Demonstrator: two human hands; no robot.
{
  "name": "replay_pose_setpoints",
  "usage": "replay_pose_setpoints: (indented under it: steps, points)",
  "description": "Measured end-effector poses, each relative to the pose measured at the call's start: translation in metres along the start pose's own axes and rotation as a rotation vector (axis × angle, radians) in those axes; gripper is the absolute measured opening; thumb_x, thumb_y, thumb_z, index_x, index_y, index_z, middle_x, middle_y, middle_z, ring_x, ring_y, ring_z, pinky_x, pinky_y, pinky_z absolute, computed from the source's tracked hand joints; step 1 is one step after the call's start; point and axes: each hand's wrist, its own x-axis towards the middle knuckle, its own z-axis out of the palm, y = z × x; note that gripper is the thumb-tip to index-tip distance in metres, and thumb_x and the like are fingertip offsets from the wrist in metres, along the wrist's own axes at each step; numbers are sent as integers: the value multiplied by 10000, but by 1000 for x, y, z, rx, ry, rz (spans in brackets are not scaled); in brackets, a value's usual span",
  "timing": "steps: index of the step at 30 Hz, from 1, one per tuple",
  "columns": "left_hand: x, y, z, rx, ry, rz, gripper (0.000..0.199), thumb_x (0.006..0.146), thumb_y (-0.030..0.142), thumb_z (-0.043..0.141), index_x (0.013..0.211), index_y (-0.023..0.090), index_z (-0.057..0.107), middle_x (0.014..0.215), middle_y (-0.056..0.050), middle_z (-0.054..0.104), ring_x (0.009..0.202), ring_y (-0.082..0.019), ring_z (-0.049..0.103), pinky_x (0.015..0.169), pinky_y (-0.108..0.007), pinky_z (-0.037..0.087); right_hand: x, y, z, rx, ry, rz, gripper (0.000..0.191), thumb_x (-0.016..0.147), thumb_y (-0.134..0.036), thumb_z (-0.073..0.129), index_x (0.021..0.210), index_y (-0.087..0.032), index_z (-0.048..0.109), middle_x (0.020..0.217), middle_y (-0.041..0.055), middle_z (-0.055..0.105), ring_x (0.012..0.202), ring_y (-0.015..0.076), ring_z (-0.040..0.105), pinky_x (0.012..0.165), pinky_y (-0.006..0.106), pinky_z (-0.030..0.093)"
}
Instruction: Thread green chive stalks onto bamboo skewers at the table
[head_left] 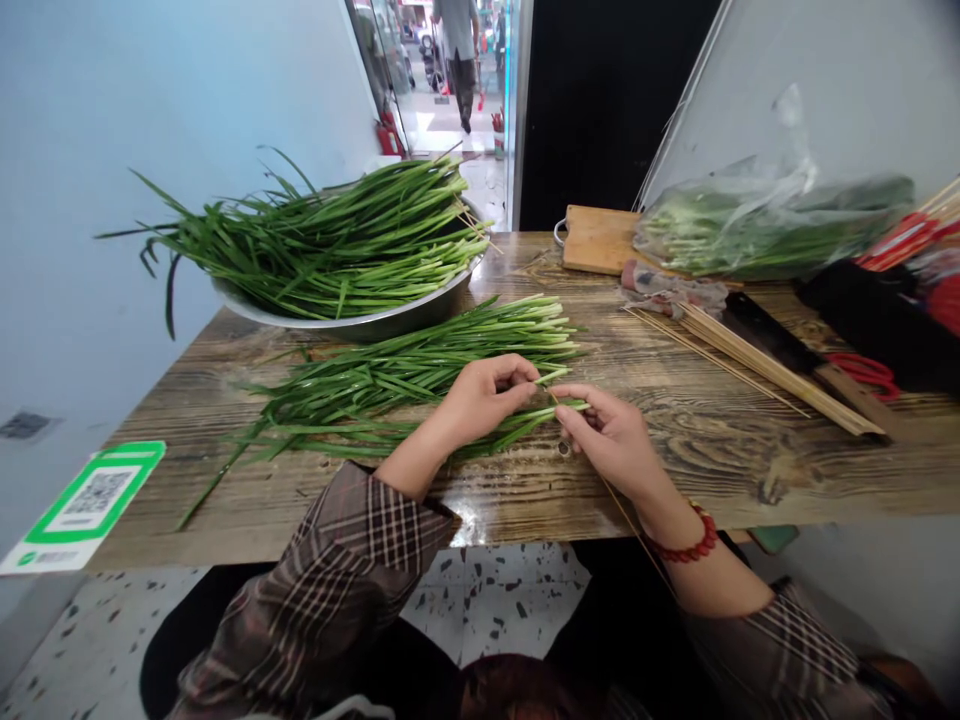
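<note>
Over the front half of the wooden table, my left hand [484, 395] pinches the pale stem end of a garlic chive. My right hand [611, 440], with a red bead bracelet at the wrist, grips a thin bamboo skewer [626, 515] whose length trails down past the table edge. The skewer's tip meets the chive stems between my two hands; whether it pierces them I cannot tell. Beneath and behind my left hand lies a loose pile of garlic chives [405, 370], stem ends to the right. A few stems stick out by my right fingertips.
A metal basin [390, 327] heaped with more chives stands behind. To the right are a cutting board [600, 238], bagged greens [780, 225], a bundle of skewers [780, 365], a knife [795, 350] and red scissors handles [866, 375]. A QR card [97, 500] sits at the left corner.
</note>
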Motion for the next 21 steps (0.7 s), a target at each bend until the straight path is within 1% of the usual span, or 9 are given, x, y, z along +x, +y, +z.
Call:
replay_pose_setpoints:
  steps: [6,13,21]
  points:
    - [-1,0,0,-42,-16,-6,144,788,248,607,806,108,640,650,20,549,584,-70,444,546,-191,341,0,-2,1,-5,35,-24,284,838,-313,591,1063,-161,673,612,-22,573,503,83,508,473,208,421]
    - [-1,-1,2,-37,10,-6,134,785,241,610,799,113,646,668,11,574,601,-76,467,560,-193,360,0,-3,1,-10,54,-38,285,828,-312,595,1053,-162,687,605,-21,567,488,79,479,456,211,405]
    - [-2,-1,3,-25,26,26,107,784,212,614,790,116,661,674,10,607,605,-78,497,588,-201,384,0,-3,3,-4,70,-23,272,829,-316,595,1035,-166,690,609,-19,569,505,86,492,463,215,410]
